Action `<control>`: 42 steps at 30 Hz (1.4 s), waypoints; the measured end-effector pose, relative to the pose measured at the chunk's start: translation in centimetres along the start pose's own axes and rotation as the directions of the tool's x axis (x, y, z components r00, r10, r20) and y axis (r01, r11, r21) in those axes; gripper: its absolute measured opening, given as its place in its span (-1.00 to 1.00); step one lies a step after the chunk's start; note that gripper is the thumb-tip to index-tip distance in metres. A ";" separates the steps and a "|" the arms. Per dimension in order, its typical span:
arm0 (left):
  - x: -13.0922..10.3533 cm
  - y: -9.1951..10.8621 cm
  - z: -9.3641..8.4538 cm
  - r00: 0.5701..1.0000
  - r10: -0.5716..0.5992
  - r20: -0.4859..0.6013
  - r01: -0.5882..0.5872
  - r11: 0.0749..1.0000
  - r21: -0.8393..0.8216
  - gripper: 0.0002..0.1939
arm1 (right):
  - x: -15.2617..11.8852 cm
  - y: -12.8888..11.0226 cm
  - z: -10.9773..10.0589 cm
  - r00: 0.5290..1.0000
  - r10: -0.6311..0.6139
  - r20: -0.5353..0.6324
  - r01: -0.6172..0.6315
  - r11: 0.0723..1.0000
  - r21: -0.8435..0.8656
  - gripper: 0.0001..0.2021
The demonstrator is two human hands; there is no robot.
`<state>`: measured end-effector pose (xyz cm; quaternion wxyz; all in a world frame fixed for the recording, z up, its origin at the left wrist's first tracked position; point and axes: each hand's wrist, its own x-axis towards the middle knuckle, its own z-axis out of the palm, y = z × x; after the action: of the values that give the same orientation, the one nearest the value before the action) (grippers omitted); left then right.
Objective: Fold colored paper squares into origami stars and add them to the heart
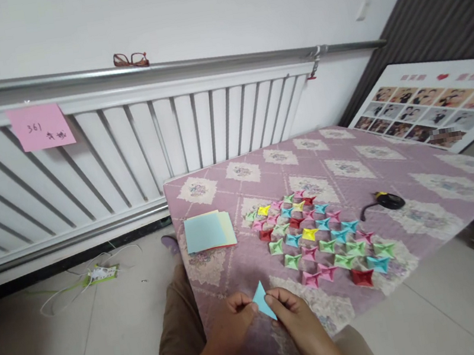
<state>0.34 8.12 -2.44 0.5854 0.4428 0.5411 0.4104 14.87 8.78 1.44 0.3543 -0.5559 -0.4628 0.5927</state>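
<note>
A light blue sheet of origami paper (pixel 263 302), folded to a pointed triangle, is pinched between my two hands above the near edge of the table. My left hand (pixel 236 317) grips its left side with thumb and fingers. On the other side, my right hand (pixel 291 308) holds the right edge, thumb on top. Beyond them lie several small folded paper shapes in rows, among them a red one (pixel 362 277), a yellow one (pixel 309 234) and a pink one (pixel 311 278). A stack of square paper (pixel 205 232), blue on top, rests at the left.
The table's purple patterned cloth (pixel 234 274) lies under everything. A black object with a strap (pixel 390 200) sits at the right. Behind stands a white radiator (pixel 193 127) with glasses (pixel 131 60) on its pipe. A photo board (pixel 428 105) leans at the right; a power strip (pixel 102 274) lies on the floor.
</note>
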 end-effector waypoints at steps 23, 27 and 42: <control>-1.7 1.9 -0.2 0.969 0.009 0.246 0.129 0.832 -0.540 -0.56 | -2.4 -2.2 1.1 0.973 0.036 0.226 -0.131 0.898 0.420 -0.69; -2.0 1.9 -0.5 0.947 0.027 0.320 0.182 0.777 -0.603 -0.59 | -2.9 -2.6 1.3 0.966 0.021 0.259 -0.146 0.868 0.474 -0.68; -2.4 2.9 -1.6 0.941 0.090 0.327 0.109 0.833 -0.543 -0.66 | -3.2 -3.8 1.5 0.991 -0.055 0.118 0.027 0.973 0.227 -0.79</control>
<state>-1.49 6.76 0.94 0.7744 0.3159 0.2922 0.4638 13.49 6.73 5.98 0.3979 -0.4646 -0.4251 0.6672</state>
